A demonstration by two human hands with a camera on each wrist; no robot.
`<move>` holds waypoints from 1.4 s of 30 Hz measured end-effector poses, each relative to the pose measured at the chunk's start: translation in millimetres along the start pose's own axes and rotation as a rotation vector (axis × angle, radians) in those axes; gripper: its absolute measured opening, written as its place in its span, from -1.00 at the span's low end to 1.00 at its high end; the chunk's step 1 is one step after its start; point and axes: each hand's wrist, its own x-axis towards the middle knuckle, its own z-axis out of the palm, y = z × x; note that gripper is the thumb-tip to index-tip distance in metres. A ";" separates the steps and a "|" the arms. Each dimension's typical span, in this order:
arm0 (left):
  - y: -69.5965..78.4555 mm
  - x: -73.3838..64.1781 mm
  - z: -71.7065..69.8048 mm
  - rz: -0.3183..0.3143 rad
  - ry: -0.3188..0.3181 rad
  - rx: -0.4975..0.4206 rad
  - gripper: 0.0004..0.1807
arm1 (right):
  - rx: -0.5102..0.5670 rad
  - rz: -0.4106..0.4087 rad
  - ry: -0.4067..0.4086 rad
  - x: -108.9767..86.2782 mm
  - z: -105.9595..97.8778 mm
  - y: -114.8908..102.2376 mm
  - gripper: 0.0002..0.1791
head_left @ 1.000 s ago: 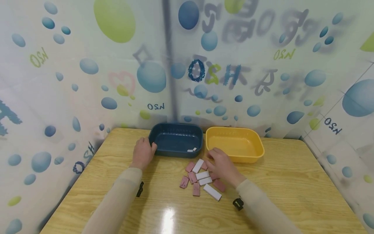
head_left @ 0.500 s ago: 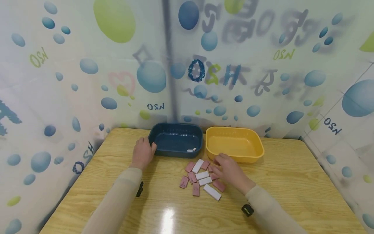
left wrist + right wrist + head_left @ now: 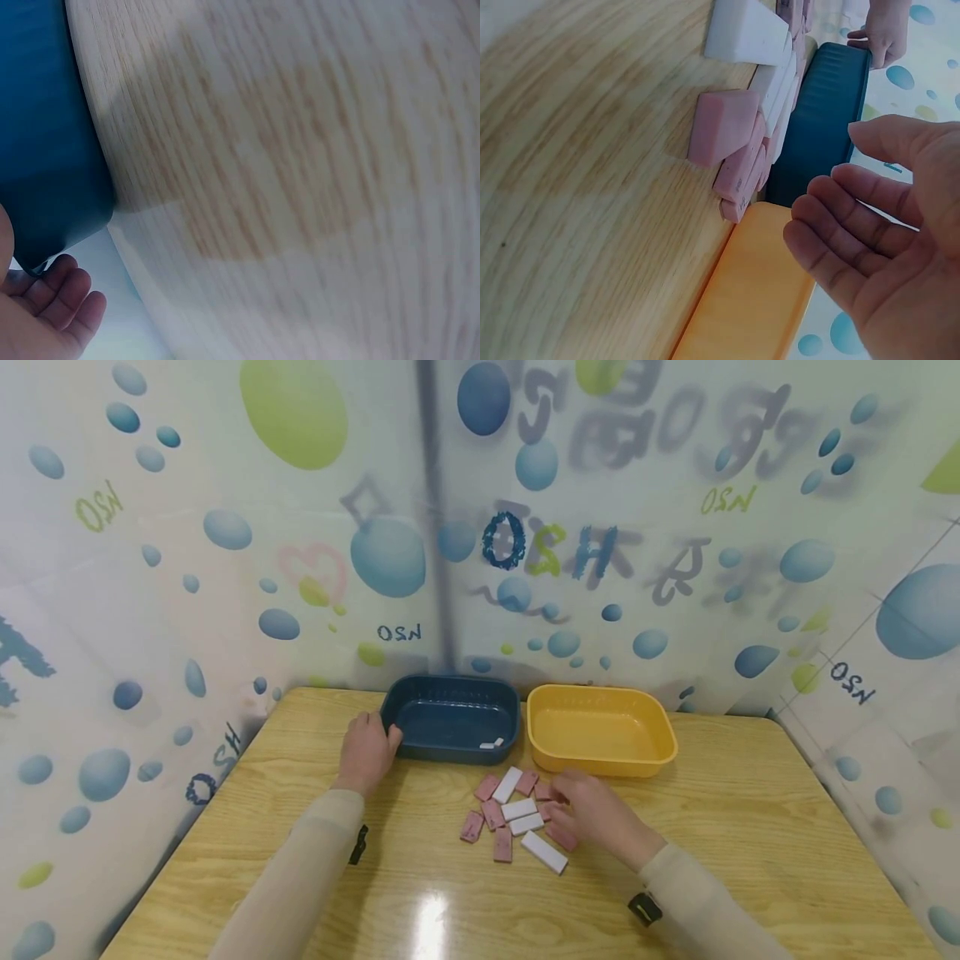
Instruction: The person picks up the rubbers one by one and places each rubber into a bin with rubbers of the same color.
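Note:
My left hand (image 3: 366, 753) grips the left rim of a dark blue plastic basin (image 3: 442, 750); in the left wrist view its fingers (image 3: 69, 292) curl at the basin's edge. Close to the front of the two basins lies a loose cluster of pink erasers (image 3: 502, 844) and white erasers (image 3: 544, 852), flat on the table. Over the right side of this cluster hovers my right hand (image 3: 600, 810), partly covering some pink ones in the head view. The right wrist view shows its palm and relaxed fingers (image 3: 840, 225) with nothing in them.
A yellow plastic basin (image 3: 592, 767) stands just right of the blue one, near the table's back edge. Small white pieces (image 3: 491, 744) lie inside the blue basin. Behind the wooden table (image 3: 750, 827) hangs a patterned curtain wall (image 3: 480, 635).
My right hand has drawn back to the right and toward me, away from the yellow basin's front left corner, uncovering pink erasers. The left hand has stayed in place.

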 end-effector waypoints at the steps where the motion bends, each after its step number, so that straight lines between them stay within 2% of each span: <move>1: -0.3 0.3 0.3 -0.001 -0.001 0.002 -0.64 | 0.003 -0.007 -0.001 -0.6 -0.1 0.0 -0.84; 9: -1.6 1.5 2.1 -0.004 -0.002 0.013 -0.64 | -0.018 -0.057 -0.013 -6.8 1.2 1.8 -0.78; 14: -0.7 0.9 1.2 -0.005 0.002 0.011 -0.64 | -0.021 -0.061 -0.056 -9.4 1.8 0.2 -0.76; 24: 1.6 0.2 -2.2 -0.026 -0.023 -0.010 -0.62 | -0.069 -0.175 -0.057 -16.4 3.4 0.2 -0.75; 27: 1.6 0.4 -2.6 -0.031 -0.031 -0.010 -0.61 | -0.050 -0.163 -0.103 -19.3 2.2 -1.6 -0.71; 34: 1.2 0.9 -2.4 -0.016 -0.024 -0.008 -0.62 | -0.041 -0.077 -0.222 -22.6 2.2 -6.6 -0.64; 37: 0.9 1.0 -2.2 -0.016 -0.023 -0.013 -0.62 | -0.062 -0.081 -0.245 -24.2 2.4 -9.0 -0.60; 42: 0.2 0.7 -1.8 -0.022 -0.029 -0.027 -0.62 | -0.119 -0.146 -0.237 -26.6 2.6 -12.6 -0.63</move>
